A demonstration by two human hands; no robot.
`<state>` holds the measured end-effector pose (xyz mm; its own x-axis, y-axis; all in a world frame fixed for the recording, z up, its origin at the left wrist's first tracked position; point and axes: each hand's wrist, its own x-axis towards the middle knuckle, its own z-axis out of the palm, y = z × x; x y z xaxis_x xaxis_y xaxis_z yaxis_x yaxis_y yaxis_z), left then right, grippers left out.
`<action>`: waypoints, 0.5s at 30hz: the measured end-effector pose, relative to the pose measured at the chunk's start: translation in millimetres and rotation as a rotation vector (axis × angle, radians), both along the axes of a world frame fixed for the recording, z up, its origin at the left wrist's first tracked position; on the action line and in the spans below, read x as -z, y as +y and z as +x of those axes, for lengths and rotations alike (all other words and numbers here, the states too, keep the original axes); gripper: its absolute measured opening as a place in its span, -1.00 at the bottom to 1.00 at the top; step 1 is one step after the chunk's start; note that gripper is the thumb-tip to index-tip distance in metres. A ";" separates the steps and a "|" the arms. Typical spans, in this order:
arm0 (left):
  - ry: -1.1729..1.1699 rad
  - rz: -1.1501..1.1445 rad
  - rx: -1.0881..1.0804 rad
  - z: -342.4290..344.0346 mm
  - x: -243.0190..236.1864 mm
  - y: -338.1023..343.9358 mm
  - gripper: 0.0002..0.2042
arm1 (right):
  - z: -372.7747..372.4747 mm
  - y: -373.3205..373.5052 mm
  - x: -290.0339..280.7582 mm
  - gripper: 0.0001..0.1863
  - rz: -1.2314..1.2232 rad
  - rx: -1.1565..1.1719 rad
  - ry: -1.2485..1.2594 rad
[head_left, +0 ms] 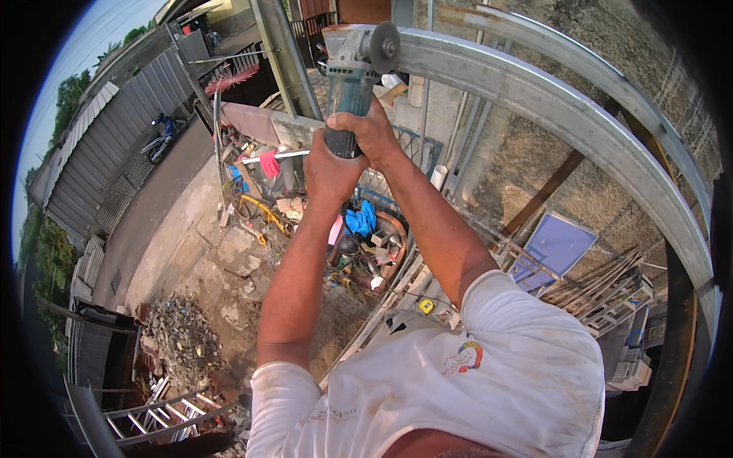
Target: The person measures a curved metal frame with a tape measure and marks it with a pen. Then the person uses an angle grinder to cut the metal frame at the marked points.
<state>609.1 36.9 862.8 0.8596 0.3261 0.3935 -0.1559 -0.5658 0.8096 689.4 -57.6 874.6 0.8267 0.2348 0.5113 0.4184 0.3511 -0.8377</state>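
Note:
Both my arms reach up and forward with an angle grinder (350, 93) that has a green-blue body and a metal gear head. My left hand (333, 172) is closed round the lower, dark end of its body. Just above, my right hand (369, 136) wraps the body from the right, its thumb across the front. The grinder's grey disc (384, 47) stands upright on the right of the head. Behind the disc runs a long galvanised steel beam (519, 85); whether the two touch, I cannot tell.
Far below lie a rubble heap (182, 336), a ladder (164, 416) and clutter with a blue plastic bag (360, 219). A yellow tape measure (426, 306) is near my waist. A second metal beam (595, 61) runs along the rough wall. A motorcycle (163, 137) stands on the lane.

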 end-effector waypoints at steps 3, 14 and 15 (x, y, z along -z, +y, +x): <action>0.020 0.003 -0.007 -1.2 -1.3 -1.0 -0.32 | -1.6 0.2 0.5 -0.36 0.013 -0.010 0.008; 0.029 0.000 -0.011 1.9 4.2 -1.6 -0.34 | -1.6 -1.5 4.1 -0.35 -0.002 -0.001 0.020; 0.018 0.000 -0.011 4.0 7.7 -0.7 -0.34 | -2.3 -1.6 3.5 -0.35 -0.005 -0.006 0.017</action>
